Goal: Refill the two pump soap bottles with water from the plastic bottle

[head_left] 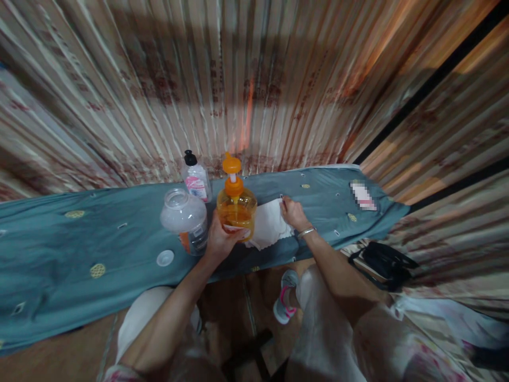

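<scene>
Head view looks down on a long board covered in teal cloth [79,239], and what I notice first is how narrow it is: its near edge runs just below both of my hands, and its far edge lies against a striped curtain [254,79] just behind the bottles. To the left of my left hand the cover stretches away with plenty of bare room; to the right of my right hand it tapers to a rounded end, past which a black bag [384,262] sits lower down. My left hand [220,239] is curled around the near side of an orange pump bottle [236,207], fingers wrapped on its body, holding it upright on the cover. Just left of that hand stands a clear plastic jar [185,220] with its mouth open, and a small white lid [165,258] lies on the cover a little nearer to me and further left. Behind the jar is a small bottle with a black cap [195,178]. My right hand [293,213] rests palm down, fingers together and flat, on a white cloth [268,225] that lies just right of the pump bottle. A bracelet [306,232] circles that wrist. Both forearms reach forward from my knees, the left angled inward, the right coming in from the right.
</scene>
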`<state>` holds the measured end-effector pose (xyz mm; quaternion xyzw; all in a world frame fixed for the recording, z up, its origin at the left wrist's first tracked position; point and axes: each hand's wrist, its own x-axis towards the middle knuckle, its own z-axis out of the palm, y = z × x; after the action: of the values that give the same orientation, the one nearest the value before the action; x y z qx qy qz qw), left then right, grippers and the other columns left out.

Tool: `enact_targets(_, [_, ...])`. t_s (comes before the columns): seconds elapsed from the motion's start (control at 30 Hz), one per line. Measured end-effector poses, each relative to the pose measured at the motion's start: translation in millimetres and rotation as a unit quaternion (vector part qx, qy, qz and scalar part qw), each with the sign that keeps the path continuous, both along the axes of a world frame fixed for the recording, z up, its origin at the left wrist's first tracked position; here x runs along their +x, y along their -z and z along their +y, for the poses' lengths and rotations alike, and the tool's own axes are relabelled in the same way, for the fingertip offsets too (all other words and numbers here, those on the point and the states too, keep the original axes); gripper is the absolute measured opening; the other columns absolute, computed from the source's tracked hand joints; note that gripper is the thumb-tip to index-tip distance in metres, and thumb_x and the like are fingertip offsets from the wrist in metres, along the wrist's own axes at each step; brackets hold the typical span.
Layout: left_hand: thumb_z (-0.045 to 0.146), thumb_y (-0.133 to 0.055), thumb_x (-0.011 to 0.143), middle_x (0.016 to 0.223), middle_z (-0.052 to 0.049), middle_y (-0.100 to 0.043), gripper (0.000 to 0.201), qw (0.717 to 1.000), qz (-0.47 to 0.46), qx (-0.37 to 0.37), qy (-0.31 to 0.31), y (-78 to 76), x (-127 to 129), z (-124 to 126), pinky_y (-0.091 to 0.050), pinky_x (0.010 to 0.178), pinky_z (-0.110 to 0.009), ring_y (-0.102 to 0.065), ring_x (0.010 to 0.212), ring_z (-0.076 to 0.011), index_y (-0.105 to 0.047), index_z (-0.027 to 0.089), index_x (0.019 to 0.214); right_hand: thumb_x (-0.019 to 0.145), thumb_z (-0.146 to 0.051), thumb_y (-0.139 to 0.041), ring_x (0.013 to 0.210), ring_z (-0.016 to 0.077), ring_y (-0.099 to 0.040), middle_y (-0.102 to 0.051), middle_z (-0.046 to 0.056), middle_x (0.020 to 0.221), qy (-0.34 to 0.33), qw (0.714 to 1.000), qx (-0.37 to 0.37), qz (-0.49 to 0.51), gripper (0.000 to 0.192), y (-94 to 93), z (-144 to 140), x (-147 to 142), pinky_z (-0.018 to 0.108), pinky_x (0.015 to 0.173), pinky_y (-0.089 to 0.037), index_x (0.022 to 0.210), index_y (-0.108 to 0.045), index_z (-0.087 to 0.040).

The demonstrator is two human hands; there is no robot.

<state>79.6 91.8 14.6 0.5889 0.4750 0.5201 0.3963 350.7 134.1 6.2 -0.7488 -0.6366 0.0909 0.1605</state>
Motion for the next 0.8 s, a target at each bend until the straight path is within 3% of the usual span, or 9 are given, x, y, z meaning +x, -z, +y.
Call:
enact_targets(0.13, [0.032, -0.092, 0.055, 0.115, -0.009, -0.072, 0.08, 1.0, 0.013, -0.001, -0.016, -4.6, 1, -1, -0.057, 0.097, -0.047, -0.071, 0.107, -0.0301, -0.054, 0.019, 0.124, 0.096, -0.018, -0.042, 0.094, 0.0319, -0.07, -0.073, 0.026, 0.097, 0.033, 0.999, 0.007, -0.004, 0.034, -12.3, -1, 13, 0.039, 0.087, -0.048, 0.121, -0.061, -0.006])
enact_targets(0.23, [0.03, -0.092, 0.055, 0.116, -0.009, -0.072, 0.08, 1.0, 0.009, -0.003, -0.011, -3.7, 2, -1, -0.057, 0.098, -0.048, -0.071, 0.109, -0.0303, -0.054, 0.02, 0.125, 0.094, -0.019, -0.049, 0.108, 0.0332, -0.068, -0.072, 0.029, 0.109, 0.032, 0.999, 0.03, 0.013, 0.034, -23.6, -2, 10, 0.041, 0.095, -0.049, 0.122, -0.061, -0.005])
enact_targets(0.37, [0.028, -0.092, 0.055, 0.12, -0.011, -0.07, 0.082, 1.0, -0.01, -0.007, 0.002, 0.3, 4, 0, -0.057, 0.099, -0.047, -0.07, 0.111, -0.03, -0.053, 0.02, 0.127, 0.1, -0.039, -0.046, 0.11, 0.0235, -0.069, -0.073, 0.016, 0.12, -0.031, 0.992, 0.079, 0.094, 0.038, -44.3, -11, -26, 0.035, 0.097, -0.051, 0.125, -0.061, -0.015])
enact_targets(0.4, [0.028, -0.092, 0.055, 0.121, -0.011, -0.07, 0.082, 1.0, -0.014, -0.007, 0.004, 0.7, 4, 1, -0.057, 0.099, -0.047, -0.07, 0.112, -0.0301, -0.052, 0.02, 0.127, 0.1, -0.045, -0.046, 0.107, 0.0225, -0.07, -0.073, 0.014, 0.118, -0.076, 0.972, 0.118, 0.191, 0.04, -51.7, -14, -40, 0.035, 0.095, -0.053, 0.123, -0.062, -0.017])
enact_targets(0.47, [0.03, -0.092, 0.056, 0.122, -0.01, -0.07, 0.083, 1.0, -0.024, -0.002, 0.014, 0.1, 4, 0, -0.056, 0.1, -0.049, -0.069, 0.114, -0.0304, -0.052, 0.021, 0.129, 0.094, -0.061, -0.051, 0.11, 0.0214, -0.069, -0.073, 0.009, 0.12, -0.164, 0.9, 0.173, 0.365, 0.049, -69.4, -22, -68, 0.036, 0.095, -0.054, 0.122, -0.061, -0.022])
enact_targets(0.53, [0.03, -0.092, 0.056, 0.122, -0.01, -0.07, 0.085, 0.999, -0.033, -0.001, 0.021, -1.9, 4, -1, -0.057, 0.099, -0.049, -0.069, 0.114, -0.0309, -0.051, 0.021, 0.13, 0.085, -0.065, -0.064, 0.115, 0.0213, -0.067, -0.072, 0.007, 0.123, -0.217, 0.858, 0.193, 0.423, 0.056, -89.0, -28, -94, 0.037, 0.101, -0.052, 0.123, -0.06, -0.025])
enact_targets(0.63, [0.026, -0.092, 0.055, 0.117, -0.01, -0.071, 0.084, 0.999, -0.032, -0.016, 0.011, -4.7, 5, -3, -0.059, 0.093, -0.047, -0.071, 0.108, -0.0308, -0.051, 0.02, 0.129, 0.072, -0.062, -0.078, 0.104, 0.0218, -0.069, -0.074, 0.004, 0.109, -0.194, 0.866, 0.21, 0.409, 0.054, -112.7, -31, -121, 0.039, 0.098, -0.052, 0.107, -0.065, -0.023])
enact_targets(0.8, [0.022, -0.09, 0.057, 0.12, -0.01, -0.069, 0.081, 1.0, -0.023, -0.011, 0.01, -2.4, 5, -4, -0.055, 0.1, -0.048, -0.069, 0.113, -0.0301, -0.051, 0.02, 0.128, 0.079, -0.06, -0.072, 0.087, 0.0185, -0.066, -0.071, 0.001, 0.09, -0.194, 0.87, 0.197, 0.408, 0.041, -125.6, -30, -127, 0.034, 0.086, -0.051, 0.089, -0.064, -0.021])
